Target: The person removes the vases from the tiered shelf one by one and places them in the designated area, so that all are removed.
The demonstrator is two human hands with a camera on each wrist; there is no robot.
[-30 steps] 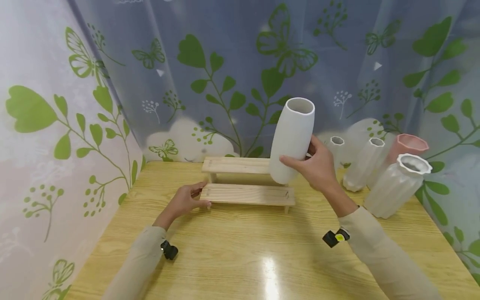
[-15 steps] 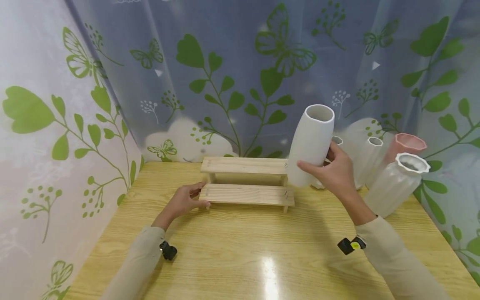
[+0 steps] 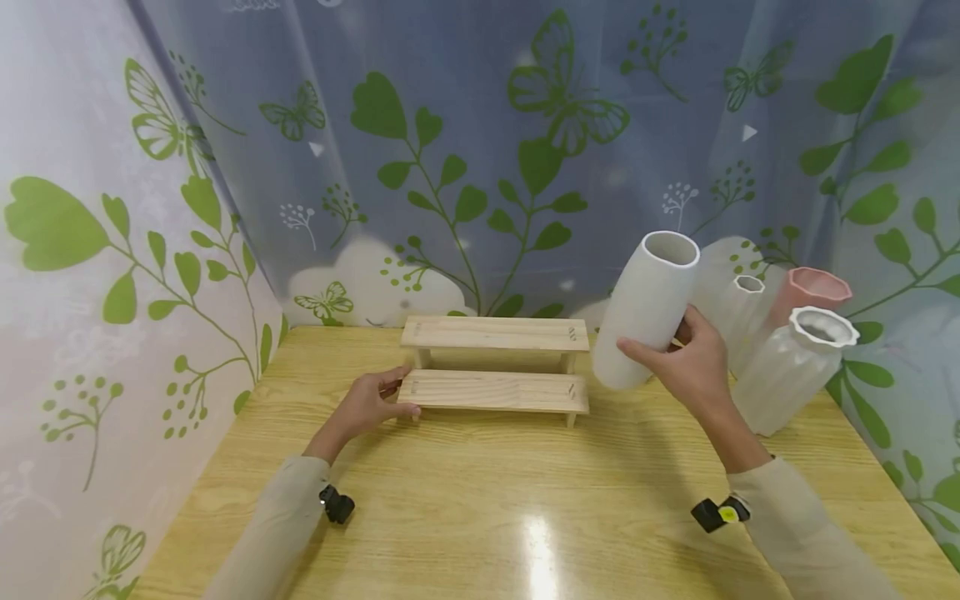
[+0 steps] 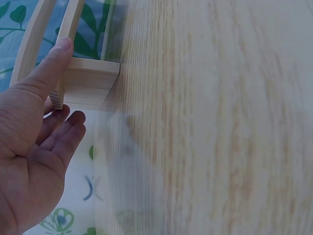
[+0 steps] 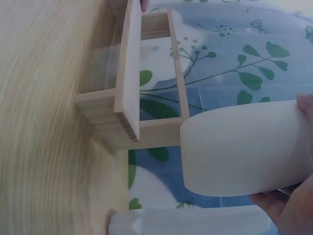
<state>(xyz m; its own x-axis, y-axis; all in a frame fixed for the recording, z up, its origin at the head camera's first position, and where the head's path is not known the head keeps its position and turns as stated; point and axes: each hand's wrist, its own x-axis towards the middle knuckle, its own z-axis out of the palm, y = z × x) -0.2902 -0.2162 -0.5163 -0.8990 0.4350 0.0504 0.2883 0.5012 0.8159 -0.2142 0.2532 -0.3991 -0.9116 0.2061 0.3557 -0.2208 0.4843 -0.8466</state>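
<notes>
A smooth white vase (image 3: 647, 312), open end up and tilted to the right, is gripped by my right hand (image 3: 696, 360), thumb on its near side. It is held in the air just right of a two-step wooden stand (image 3: 491, 390). In the right wrist view the vase's base (image 5: 195, 156) is level with the stand's upper shelf (image 5: 178, 73). My left hand (image 3: 367, 404) pinches the left end of the lower shelf; the left wrist view has the thumb (image 4: 61, 51) on its front edge and the other fingers behind and below.
At the right of the wood-grain table (image 3: 465, 508) stand a fluted white vase (image 3: 791, 375), a slimmer white vase (image 3: 742, 325) and a pink vase (image 3: 813, 289). Another white vase (image 5: 190, 221) is low in the right wrist view. A leaf-patterned curtain (image 3: 465, 100) hangs behind.
My right hand has carried the white vase rightward and down, from in front of the stand's upper shelf to beyond its right end. My left hand has stayed on the stand.
</notes>
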